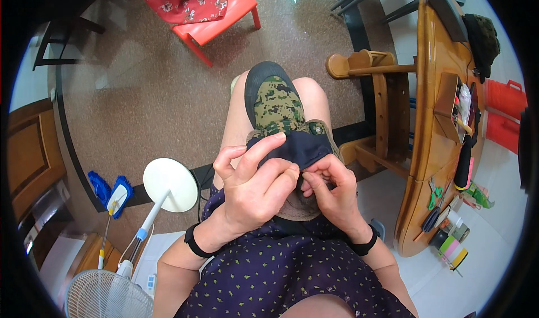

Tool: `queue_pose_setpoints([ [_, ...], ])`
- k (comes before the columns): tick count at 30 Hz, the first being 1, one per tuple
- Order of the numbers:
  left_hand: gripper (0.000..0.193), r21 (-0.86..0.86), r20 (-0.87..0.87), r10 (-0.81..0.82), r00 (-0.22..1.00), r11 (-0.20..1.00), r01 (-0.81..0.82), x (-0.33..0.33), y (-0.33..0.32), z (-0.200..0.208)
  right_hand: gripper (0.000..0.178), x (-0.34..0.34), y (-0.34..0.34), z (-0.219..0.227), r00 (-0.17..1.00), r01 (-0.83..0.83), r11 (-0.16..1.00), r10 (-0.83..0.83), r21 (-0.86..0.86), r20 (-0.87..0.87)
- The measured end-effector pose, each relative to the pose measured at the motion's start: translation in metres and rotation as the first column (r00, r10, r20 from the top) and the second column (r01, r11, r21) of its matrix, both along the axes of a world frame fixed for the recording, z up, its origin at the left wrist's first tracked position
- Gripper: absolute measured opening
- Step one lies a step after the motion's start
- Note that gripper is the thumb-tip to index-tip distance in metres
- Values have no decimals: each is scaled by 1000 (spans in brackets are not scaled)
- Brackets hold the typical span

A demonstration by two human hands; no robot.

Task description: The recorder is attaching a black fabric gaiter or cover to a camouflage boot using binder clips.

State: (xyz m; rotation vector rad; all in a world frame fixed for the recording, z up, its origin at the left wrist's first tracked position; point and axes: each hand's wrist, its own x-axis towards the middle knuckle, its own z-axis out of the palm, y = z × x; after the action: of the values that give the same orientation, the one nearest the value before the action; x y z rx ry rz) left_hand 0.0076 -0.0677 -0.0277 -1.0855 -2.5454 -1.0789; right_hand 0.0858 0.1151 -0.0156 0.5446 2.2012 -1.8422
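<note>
A camouflage shoe with a dark rubber toe cap and sole edge lies across my lap, its toe pointing away from me. Dark navy cloth lies at the shoe's opening, partly covered by my fingers. My left hand is closed in a pinch at this cloth's near edge, with two fingers raised. Close beside it, my right hand also pinches, thumb against forefinger, over the shoe's opening. Whatever sits between the fingertips of either hand is too small or hidden to make out.
At the right, a wooden table carries green-handled scissors, an open box of small items and thread spools. Ahead stands a red plastic chair draped with floral cloth. A fan and blue mop heads are at my left.
</note>
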Motion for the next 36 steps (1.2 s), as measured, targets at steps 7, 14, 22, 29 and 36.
queue_pose_setpoints([
  [7, 20, 33, 44, 13, 999, 999, -15, 1, 3, 0, 4, 1, -1, -2, 1000, 29, 999, -29, -26, -11],
  [14, 25, 24, 74, 41, 996, 999, -43, 0, 4, 0, 4, 3, 0, -6, 1000, 12, 1000, -13, -21, -27],
  [22, 29, 14, 31, 33, 999, 999, -33, 3, 1, -1, 4, 4, -2, -5, 999, 28, 1000, -28, -1, -47],
  [29, 28, -12, 2, 1, 1000, 1000, -1, 4, -1, -1, 4, 5, -3, -2, 998, 41, 999, -41, -8, -40],
  [36, 26, -30, -16, -33, 999, 999, 33, 5, 0, 3, 4, 3, -4, 2, 999, 43, 998, -43, -35, 1],
])
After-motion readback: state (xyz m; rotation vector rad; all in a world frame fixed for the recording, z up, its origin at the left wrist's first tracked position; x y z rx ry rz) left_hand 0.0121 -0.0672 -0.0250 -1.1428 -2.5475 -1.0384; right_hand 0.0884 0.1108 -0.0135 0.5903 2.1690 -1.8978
